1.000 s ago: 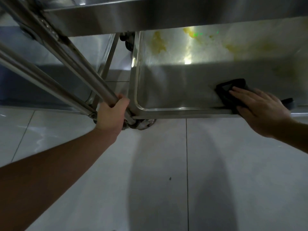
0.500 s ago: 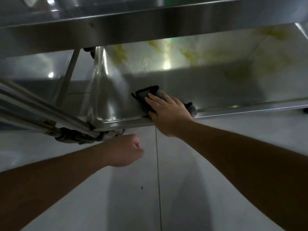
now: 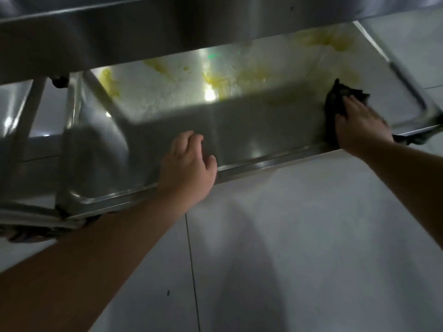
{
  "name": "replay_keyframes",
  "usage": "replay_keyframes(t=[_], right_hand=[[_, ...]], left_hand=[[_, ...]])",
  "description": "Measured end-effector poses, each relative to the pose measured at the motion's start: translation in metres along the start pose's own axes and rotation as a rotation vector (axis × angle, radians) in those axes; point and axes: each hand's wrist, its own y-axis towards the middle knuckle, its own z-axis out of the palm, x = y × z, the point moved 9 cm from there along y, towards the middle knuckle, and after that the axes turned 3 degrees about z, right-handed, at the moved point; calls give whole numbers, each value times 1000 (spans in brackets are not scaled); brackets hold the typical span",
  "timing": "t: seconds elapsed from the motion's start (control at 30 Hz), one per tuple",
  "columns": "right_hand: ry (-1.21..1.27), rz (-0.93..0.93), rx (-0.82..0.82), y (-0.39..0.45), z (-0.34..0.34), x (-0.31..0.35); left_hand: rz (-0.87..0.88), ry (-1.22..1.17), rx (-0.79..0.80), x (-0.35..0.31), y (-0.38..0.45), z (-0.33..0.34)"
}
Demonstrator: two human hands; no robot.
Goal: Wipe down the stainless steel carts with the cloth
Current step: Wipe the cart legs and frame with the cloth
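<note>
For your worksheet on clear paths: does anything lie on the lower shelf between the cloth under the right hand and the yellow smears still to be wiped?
Nothing visible does. The dark cloth lies flat under the right hand, and bare steel shelf runs to the yellow smears. The left hand rests on the near rim, aside.

lower cart shelf: brushed stainless steel, glossy, glare spots, dull yellow smears across upper centre of frame | upper shelf edge: smooth satin steel, top of frame | crumpled black cloth: soft, matt, right of frame | pale floor tiles: smooth, faintly glossy, thin dark joints, lower frame
</note>
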Motion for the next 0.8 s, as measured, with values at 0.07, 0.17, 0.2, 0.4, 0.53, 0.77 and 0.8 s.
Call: replay_keyframes(t=[0.07, 0.17, 0.2, 0.4, 0.53, 0.77, 0.8], right_hand=[[20, 129, -15, 13, 0, -1], [36, 143, 24, 19, 12, 38], [40, 86, 26, 17, 17, 63], [57, -667, 129, -70, 64, 274], [51, -891, 191, -83, 73, 300], [49, -410, -87, 23, 29, 164], [60, -331, -79, 31, 27, 148]], left_hand=[[-29, 38, 20, -10, -3, 16], [-28, 112, -17, -14, -7, 22], [-27, 121, -23, -14, -7, 23], [-88, 138, -18, -15, -10, 18], [-152, 120, -12, -7, -13, 15], [-103, 202, -101, -16, -13, 9], [-95, 218, -101, -18, -13, 9]])
